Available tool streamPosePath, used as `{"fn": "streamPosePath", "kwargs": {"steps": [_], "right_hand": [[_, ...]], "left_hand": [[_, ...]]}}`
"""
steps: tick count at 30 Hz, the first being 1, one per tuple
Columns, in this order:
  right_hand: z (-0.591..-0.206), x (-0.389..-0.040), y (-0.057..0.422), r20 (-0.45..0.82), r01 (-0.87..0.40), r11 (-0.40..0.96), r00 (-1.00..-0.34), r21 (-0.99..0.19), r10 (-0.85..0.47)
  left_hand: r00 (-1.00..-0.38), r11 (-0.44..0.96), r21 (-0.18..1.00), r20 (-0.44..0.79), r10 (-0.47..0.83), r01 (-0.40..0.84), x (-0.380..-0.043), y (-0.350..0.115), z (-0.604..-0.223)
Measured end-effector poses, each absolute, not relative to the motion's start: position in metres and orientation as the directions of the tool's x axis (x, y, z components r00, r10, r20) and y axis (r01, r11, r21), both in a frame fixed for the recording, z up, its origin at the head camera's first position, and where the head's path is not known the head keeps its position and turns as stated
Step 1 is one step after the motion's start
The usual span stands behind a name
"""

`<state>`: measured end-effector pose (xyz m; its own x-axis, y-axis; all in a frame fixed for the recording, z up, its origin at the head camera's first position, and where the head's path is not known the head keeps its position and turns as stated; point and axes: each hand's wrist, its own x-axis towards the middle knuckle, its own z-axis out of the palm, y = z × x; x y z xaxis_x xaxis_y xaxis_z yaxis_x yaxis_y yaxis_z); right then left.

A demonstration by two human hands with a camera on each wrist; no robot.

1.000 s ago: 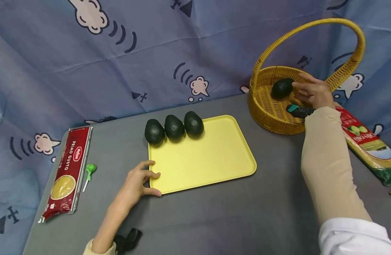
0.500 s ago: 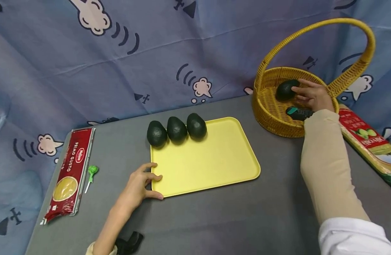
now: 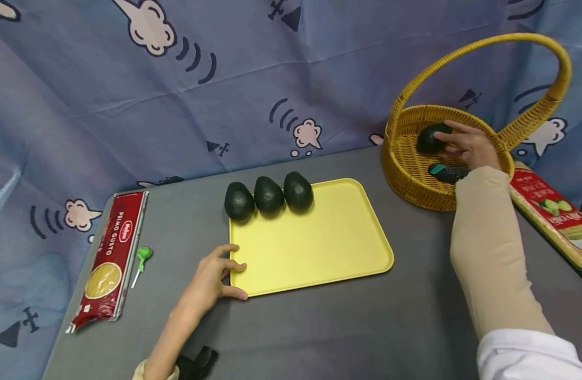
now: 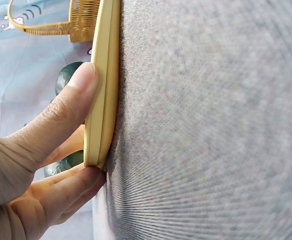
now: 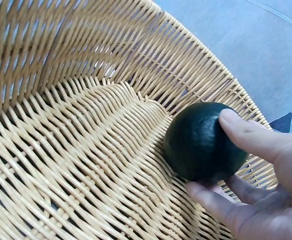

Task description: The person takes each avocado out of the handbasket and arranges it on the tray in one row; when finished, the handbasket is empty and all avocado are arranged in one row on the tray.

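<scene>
Inside the yellow wicker basket, my right hand holds a dark green avocado between thumb and fingers, low against the woven wall. My left hand grips the near left corner of a yellow tray; the left wrist view has the thumb on one side of the rim and fingers bent at the corner. Three more avocados, left, middle and right, stand in a row along the tray's far left edge.
On the left lie a red pasta packet and a green lollipop. Another red and yellow packet lies right of the basket. The basket's tall handle arches over the right hand. A patterned blue cloth hangs behind the table.
My right hand's fingers have come in round the avocado in the basket. The left hand stays at the tray corner. The whole head view has shifted slightly.
</scene>
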<state>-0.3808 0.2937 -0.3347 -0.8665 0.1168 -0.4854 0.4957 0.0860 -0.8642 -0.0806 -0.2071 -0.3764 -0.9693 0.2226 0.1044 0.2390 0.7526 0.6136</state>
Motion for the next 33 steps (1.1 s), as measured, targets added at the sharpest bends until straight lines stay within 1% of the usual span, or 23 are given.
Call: {"fn": "streamPosePath", "kwargs": {"steps": [6, 10, 14, 18, 19, 21, 25, 30, 33], "right_hand": [[-0.334, -0.382, 0.293, -0.516, 0.515, -0.033, -0.855, -0.857, 0.059], [-0.334, -0.380, 0.293, -0.498, 0.494, -0.095, -0.866, -0.864, 0.030], [-0.333, -0.376, 0.295, -0.484, 0.479, -0.102, -0.875, -0.872, 0.019], [-0.328, -0.372, 0.299, -0.471, 0.471, 0.011, -0.882, -0.882, 0.008], [-0.325, -0.370, 0.300, -0.474, 0.474, 0.004, -0.880, -0.880, -0.005], [-0.322, -0.367, 0.302, -0.478, 0.477, 0.038, -0.878, -0.878, -0.024], [-0.319, -0.363, 0.305, -0.511, 0.514, -0.038, -0.857, -0.857, -0.057], [-0.316, -0.357, 0.305, -0.505, 0.515, -0.059, -0.854, -0.855, -0.122], [-0.312, -0.353, 0.306, -0.477, 0.488, -0.029, -0.863, -0.872, -0.167]], "left_hand": [[-0.970, 0.757, 0.609, 0.108, 0.216, 0.236, -0.081, -0.207, -0.377], [-0.973, 0.756, 0.615, 0.098, 0.209, 0.224, -0.081, -0.207, -0.377], [-0.976, 0.753, 0.625, 0.077, 0.201, 0.205, -0.081, -0.207, -0.376], [-0.976, 0.754, 0.624, 0.070, 0.208, 0.206, -0.081, -0.208, -0.375], [-0.975, 0.755, 0.621, 0.072, 0.210, 0.209, -0.081, -0.208, -0.374], [-0.974, 0.757, 0.617, 0.075, 0.215, 0.215, -0.081, -0.208, -0.373], [-0.972, 0.763, 0.607, 0.079, 0.221, 0.223, -0.081, -0.209, -0.372], [-0.969, 0.770, 0.591, 0.090, 0.232, 0.239, -0.082, -0.208, -0.374], [-0.965, 0.770, 0.586, 0.101, 0.240, 0.253, -0.082, -0.208, -0.374]]}}
